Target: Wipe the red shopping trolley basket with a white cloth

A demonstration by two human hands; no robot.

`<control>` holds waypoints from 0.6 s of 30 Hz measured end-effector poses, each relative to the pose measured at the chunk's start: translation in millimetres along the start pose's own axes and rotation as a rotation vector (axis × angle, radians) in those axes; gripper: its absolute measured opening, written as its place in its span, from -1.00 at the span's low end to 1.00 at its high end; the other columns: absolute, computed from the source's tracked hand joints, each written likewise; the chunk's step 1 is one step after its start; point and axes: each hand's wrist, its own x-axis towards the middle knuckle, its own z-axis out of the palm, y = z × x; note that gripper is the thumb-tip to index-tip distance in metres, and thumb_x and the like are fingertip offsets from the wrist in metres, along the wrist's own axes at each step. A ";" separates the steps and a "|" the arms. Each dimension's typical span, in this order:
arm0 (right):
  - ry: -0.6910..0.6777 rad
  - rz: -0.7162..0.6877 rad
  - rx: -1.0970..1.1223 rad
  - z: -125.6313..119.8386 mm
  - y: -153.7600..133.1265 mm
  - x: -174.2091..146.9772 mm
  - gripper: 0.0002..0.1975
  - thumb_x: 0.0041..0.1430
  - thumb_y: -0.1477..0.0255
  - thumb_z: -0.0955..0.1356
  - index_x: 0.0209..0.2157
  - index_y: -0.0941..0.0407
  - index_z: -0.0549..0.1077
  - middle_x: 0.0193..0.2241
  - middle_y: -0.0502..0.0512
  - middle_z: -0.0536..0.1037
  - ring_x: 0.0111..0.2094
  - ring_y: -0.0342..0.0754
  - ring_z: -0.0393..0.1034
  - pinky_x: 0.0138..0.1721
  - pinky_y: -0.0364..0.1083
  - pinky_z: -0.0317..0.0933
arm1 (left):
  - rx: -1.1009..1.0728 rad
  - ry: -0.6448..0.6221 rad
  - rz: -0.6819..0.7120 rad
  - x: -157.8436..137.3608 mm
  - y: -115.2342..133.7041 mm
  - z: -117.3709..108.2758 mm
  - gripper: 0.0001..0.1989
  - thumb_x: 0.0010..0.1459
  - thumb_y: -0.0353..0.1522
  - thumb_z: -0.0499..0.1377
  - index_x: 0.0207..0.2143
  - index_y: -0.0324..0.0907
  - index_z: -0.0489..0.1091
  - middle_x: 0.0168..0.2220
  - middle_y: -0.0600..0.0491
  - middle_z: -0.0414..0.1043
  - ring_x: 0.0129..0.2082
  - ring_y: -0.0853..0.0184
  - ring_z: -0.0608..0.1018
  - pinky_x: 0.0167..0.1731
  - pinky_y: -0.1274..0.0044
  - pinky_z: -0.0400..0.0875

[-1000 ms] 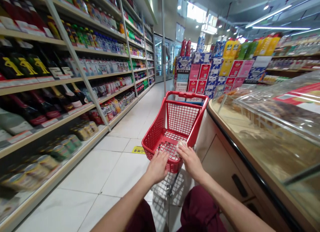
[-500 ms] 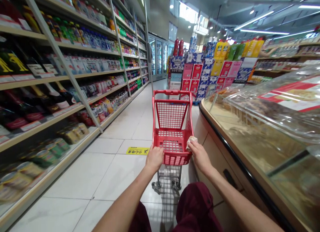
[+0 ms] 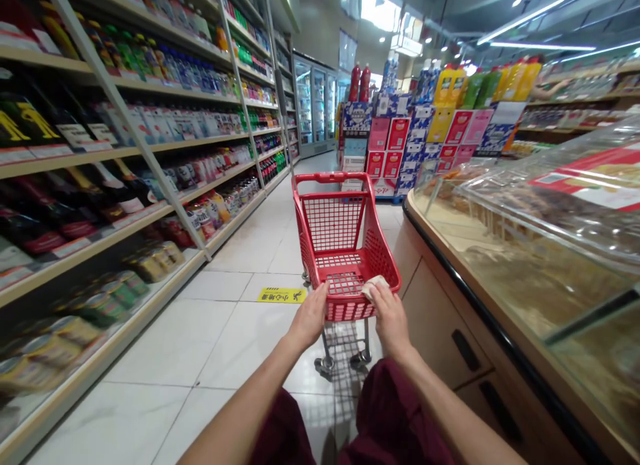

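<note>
A red plastic shopping cart [image 3: 377, 255] with a grid basket stands in front of me, turned so its far end points a little left. My left hand [image 3: 311, 316] is closed over the near left corner of its rim. On the near rim, right of the middle, my right hand [image 3: 391, 316] presses a crumpled white cloth or tissue [image 3: 375, 285], its fingers bent around it. Below the basket, grey legs end in casters [image 3: 325, 365] on the tiles.
Shelves of bottles and cans [image 3: 175, 145] line the left side. On the right runs a glass-topped food counter [image 3: 480, 358] with a black edge. Stacked drink cartons [image 3: 385, 145] stand ahead. A yellow floor sticker [image 3: 281, 295] lies left of the cart. Another person's arm [image 3: 550, 88] shows far right.
The cart has swung, its far end going left and its near right corner going right. My right hand with the white cloth has shifted left along the rim.
</note>
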 end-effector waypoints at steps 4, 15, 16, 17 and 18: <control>0.004 -0.137 0.060 19.1 -38.9 -3.1 -0.54 0.05 0.67 0.13 0.01 0.13 0.27 0.01 0.18 0.31 0.10 -0.05 0.07 0.05 0.05 -0.03 | -0.082 0.024 0.010 3.0 2.5 3.2 -0.45 -0.03 -0.58 -0.15 0.09 -0.39 0.00 0.08 -0.22 0.16 0.08 0.31 0.23 0.04 0.37 0.18; 0.070 0.020 -0.048 -12.5 30.4 -3.7 -0.50 0.04 0.70 0.08 0.01 0.13 0.27 0.02 0.18 0.30 0.09 -0.02 0.09 0.01 0.08 0.03 | 0.113 -0.122 -0.053 17.0 15.3 -15.9 -0.48 0.00 -0.60 -0.13 0.07 -0.28 0.08 0.06 -0.09 0.22 0.04 0.38 0.29 0.01 0.48 0.21; 0.081 0.002 -0.024 -7.8 23.5 -7.5 -0.49 0.04 0.71 0.08 0.02 0.13 0.26 0.03 0.17 0.29 0.10 -0.04 0.07 0.03 0.07 0.02 | 0.118 -0.123 -0.057 18.8 17.0 -16.8 -0.49 0.00 -0.59 -0.13 0.06 -0.28 0.09 0.05 -0.09 0.24 0.03 0.38 0.30 0.00 0.49 0.21; 0.082 -0.034 0.008 0.2 13.0 -12.8 -0.49 0.04 0.71 0.09 0.02 0.13 0.26 0.03 0.16 0.30 0.10 -0.05 0.06 0.05 0.06 0.01 | 0.126 -0.126 -0.060 20.5 18.3 -17.4 -0.50 0.01 -0.59 -0.12 0.05 -0.27 0.11 0.04 -0.08 0.26 0.02 0.38 0.32 -0.01 0.50 0.22; 0.070 -0.079 0.043 10.5 0.8 -19.6 -0.50 0.04 0.70 0.10 0.01 0.12 0.26 0.02 0.14 0.31 0.10 -0.07 0.07 0.06 0.05 0.00 | 0.135 -0.131 -0.062 21.9 19.4 -18.0 -0.51 0.01 -0.58 -0.12 0.05 -0.27 0.12 0.02 -0.08 0.28 0.00 0.38 0.34 -0.01 0.51 0.22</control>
